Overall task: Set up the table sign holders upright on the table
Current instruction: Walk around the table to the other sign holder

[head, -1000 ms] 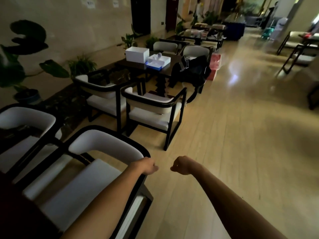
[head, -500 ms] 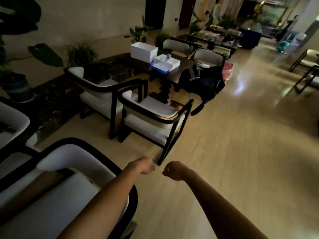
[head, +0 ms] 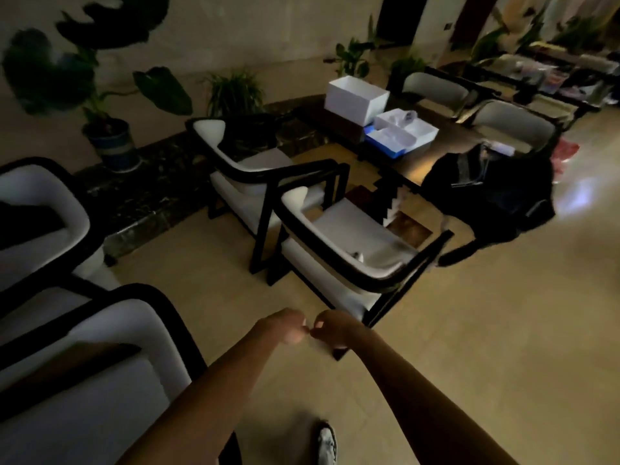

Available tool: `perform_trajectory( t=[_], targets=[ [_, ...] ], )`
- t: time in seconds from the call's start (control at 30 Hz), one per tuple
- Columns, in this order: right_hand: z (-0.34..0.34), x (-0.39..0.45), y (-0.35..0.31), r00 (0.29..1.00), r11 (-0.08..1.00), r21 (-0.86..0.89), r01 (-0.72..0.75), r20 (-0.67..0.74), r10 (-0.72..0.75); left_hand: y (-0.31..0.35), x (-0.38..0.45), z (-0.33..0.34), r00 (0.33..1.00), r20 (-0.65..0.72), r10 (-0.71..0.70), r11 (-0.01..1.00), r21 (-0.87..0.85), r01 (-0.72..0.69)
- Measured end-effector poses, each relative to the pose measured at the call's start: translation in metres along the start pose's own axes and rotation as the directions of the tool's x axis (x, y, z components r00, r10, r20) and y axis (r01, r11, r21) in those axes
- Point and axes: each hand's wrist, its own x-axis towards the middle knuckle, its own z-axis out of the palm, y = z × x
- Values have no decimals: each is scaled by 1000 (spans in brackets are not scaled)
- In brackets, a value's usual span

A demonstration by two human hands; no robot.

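My left hand (head: 287,327) and my right hand (head: 330,328) are held out in front of me as closed fists, knuckles almost touching, above the floor. Neither holds anything that I can see. Ahead stands a dark table (head: 436,152) with a white box (head: 355,99) and an open white and blue box (head: 402,130) on it. I cannot make out any sign holder in this dim view.
Black-framed white chairs (head: 349,250) stand between me and the table, and more chairs (head: 84,364) are close at my left. A black bag (head: 493,193) hangs at the table's near right corner. Potted plants (head: 107,139) line the wall. Open floor (head: 503,330) lies to the right.
I have moved forward toward the table, so chairs and boxes look closer. My two fists have come nearer together, now almost touching.
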Motion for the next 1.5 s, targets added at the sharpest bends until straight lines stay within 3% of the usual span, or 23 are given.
perform_trajectory(
  t=[0.23, 0.47, 0.67, 0.93, 1.1, 1.33, 1.5],
  targets=[
    [-83, 110, 16, 986, 980, -115, 162, 67, -155, -7, 59, -68, 974, -126, -187, 977, -129, 171],
    [-146, 199, -17, 948, 946, -95, 310, 110, -299, -43, 91, -130, 920, -166, -355, 925, -202, 321],
    [-189, 269, -68, 924, 928, -66, 366, 145, -354, -98, 127, -191, 902, -182, -392, 906, -245, 345],
    [-267, 374, -154, 931, 897, -253, 362, 137, -338, -184, 191, -296, 905, -260, -336, 914, -322, 247],
    [-289, 428, -229, 897, 850, -293, 438, 205, -391, -240, 199, -355, 883, -267, -385, 890, -359, 280],
    [-297, 516, -341, 800, 762, -261, 592, 299, -520, -336, 211, -411, 808, -190, -558, 758, -514, 402],
    [-304, 587, -435, 678, 637, -251, 729, 389, -624, -411, 216, -461, 655, -204, -727, 609, -631, 480]
  ],
)
